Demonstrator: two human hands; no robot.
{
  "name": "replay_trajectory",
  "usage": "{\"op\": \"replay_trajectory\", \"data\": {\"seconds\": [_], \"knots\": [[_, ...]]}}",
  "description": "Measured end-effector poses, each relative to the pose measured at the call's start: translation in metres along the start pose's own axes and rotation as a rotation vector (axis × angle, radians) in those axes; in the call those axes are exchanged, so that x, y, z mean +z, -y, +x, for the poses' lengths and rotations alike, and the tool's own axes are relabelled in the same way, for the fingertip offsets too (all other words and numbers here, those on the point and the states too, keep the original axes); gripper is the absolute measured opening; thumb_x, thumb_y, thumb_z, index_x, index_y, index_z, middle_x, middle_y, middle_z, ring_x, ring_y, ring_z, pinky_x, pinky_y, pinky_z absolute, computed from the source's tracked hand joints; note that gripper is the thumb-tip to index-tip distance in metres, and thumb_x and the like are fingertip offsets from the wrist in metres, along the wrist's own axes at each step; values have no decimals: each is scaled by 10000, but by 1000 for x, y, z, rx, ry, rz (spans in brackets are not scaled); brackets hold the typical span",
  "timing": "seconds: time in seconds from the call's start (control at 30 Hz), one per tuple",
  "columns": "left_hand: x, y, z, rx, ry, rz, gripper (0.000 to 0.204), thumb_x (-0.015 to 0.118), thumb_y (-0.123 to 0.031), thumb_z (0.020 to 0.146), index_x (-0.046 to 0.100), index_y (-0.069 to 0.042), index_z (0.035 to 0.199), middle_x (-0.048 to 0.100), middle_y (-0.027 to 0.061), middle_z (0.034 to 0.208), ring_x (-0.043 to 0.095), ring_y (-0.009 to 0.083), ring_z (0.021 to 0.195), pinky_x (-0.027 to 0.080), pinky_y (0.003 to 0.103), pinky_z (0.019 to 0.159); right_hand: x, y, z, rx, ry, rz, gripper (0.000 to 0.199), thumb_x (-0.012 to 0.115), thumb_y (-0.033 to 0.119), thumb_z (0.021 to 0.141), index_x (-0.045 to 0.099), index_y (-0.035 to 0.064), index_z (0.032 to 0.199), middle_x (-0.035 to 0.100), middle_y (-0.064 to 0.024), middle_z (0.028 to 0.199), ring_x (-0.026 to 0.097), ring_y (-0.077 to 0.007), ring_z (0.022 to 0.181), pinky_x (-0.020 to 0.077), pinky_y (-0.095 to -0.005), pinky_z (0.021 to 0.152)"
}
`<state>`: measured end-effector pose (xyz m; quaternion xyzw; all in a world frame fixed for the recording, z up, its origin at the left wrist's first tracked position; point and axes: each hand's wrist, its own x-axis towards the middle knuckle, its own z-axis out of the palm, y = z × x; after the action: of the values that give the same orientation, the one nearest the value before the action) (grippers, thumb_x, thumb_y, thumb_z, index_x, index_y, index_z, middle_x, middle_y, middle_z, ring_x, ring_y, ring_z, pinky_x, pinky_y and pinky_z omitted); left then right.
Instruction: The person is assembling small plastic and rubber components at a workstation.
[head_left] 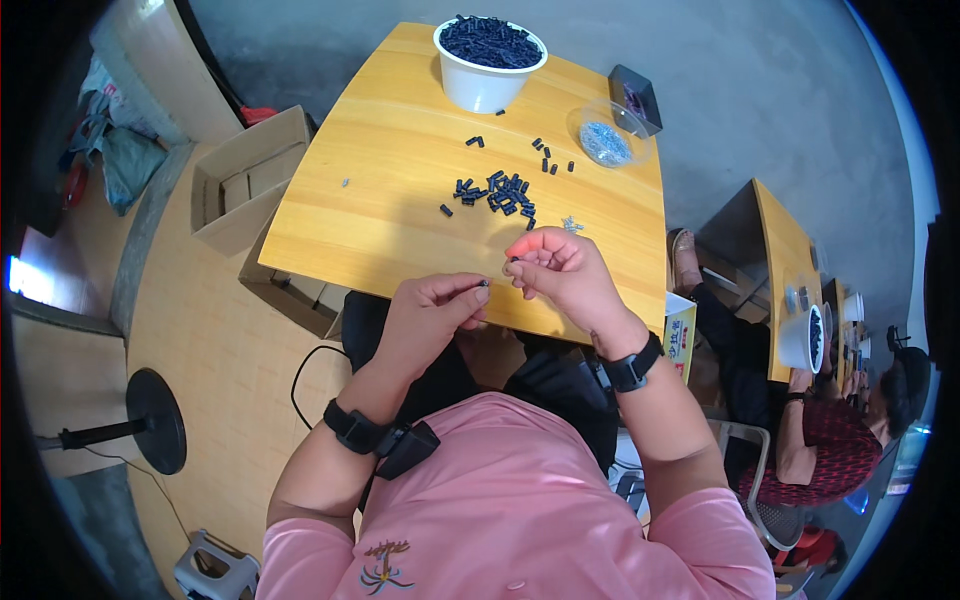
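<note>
My left hand (432, 305) is raised in front of my chest at the near edge of the yellow wooden table (400, 200), wrist bent, palm turned down. Its thumb and forefinger are pinched narrowly on a small dark cylindrical piece (485, 284), which pokes out at the fingertips toward three o'clock.

My right hand (562, 270) sits just beside it at three o'clock, fingers curled inward and fingertips pointing toward nine o'clock. They are closed narrowly on something tiny and dark (514, 260); I cannot tell exactly what it is. The two sets of fingertips are very near each other, almost touching. Both wrists wear black bands.

At twelve o'clock from my hands, a loose scatter of small dark cylinders (500, 190) lies on the tabletop. Farther at twelve o'clock stands a white round tub (485, 85) heaped with the same dark pieces. At one o'clock is a clear shallow dish of small silvery parts (606, 143), with a dark rectangular box (636, 97) just beyond it. A few silvery bits (571, 224) lie just above my right hand.
</note>
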<state>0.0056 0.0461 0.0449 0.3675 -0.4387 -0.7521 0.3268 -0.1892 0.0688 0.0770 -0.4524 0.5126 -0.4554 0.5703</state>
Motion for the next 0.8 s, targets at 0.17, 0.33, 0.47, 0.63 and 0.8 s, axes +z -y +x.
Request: {"op": "replay_trajectory", "data": {"seconds": [0.17,0.33,0.47,0.63,0.8], "knots": [[6,-3,-3,-7,29,47,257,660,-163,847,652,13,1034,650,61,802,615,114,722,499,220,646,7,1,-15,-35,-20,38,139,621,11,840,631,19,979,644,-13,796,578,-60,659,466,-189,581],[10,-2,-4,27,66,79,246,637,-166,865,657,-9,1053,645,25,802,590,75,688,488,199,631,9,4,-20,-37,-58,14,143,623,12,840,643,13,981,656,-18,802,582,-60,654,463,-181,574],[10,-2,-6,26,67,86,243,633,-166,868,658,-11,1054,649,37,828,599,87,712,489,209,648,10,4,-23,-58,-69,-15,138,630,9,835,655,15,971,656,-10,804,573,-46,663,455,-173,575],[10,-2,-7,33,75,118,237,624,-164,872,659,-21,1058,647,45,841,605,100,730,491,218,661,15,2,-24,-95,-105,-88,138,643,-18,814,672,20,943,634,6,754,511,-29,602,404,-163,539],[9,-1,-7,7,84,79,227,618,-164,874,663,-25,1047,655,53,848,615,108,738,493,226,665,16,3,-23,-137,-89,-130,119,654,-23,807,674,-2,922,636,6,794,564,-43,696,458,-178,636]]}}
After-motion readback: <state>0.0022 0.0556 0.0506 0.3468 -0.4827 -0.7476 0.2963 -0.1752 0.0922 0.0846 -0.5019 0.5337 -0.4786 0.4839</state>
